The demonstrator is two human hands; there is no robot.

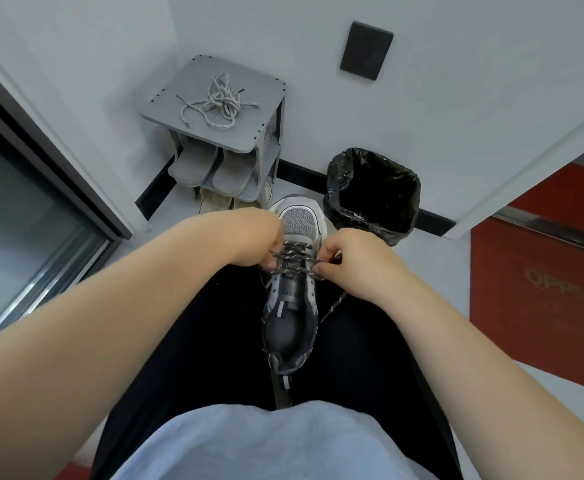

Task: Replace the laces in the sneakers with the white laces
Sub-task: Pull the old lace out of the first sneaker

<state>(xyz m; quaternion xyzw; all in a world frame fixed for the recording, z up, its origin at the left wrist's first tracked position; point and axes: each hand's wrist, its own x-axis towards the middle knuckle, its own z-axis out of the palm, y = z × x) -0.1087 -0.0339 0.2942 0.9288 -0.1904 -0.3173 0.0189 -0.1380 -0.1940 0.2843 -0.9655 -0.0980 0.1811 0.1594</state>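
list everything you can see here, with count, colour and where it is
sneaker: one, grey and white, on the person's lap
dark lace: one, dark grey, crossing the sneaker's eyelets near the toe
shoe rack: one, grey, against the wall
loose laces: one tangle, pale grey-white, on top of the rack
slippers: two pairs, grey above beige, on rack shelves
bin: one, black bag, floor right of the rack
wall plate: one, dark, above the bin
left hand, right hand: two, bare, each pinching the dark lace
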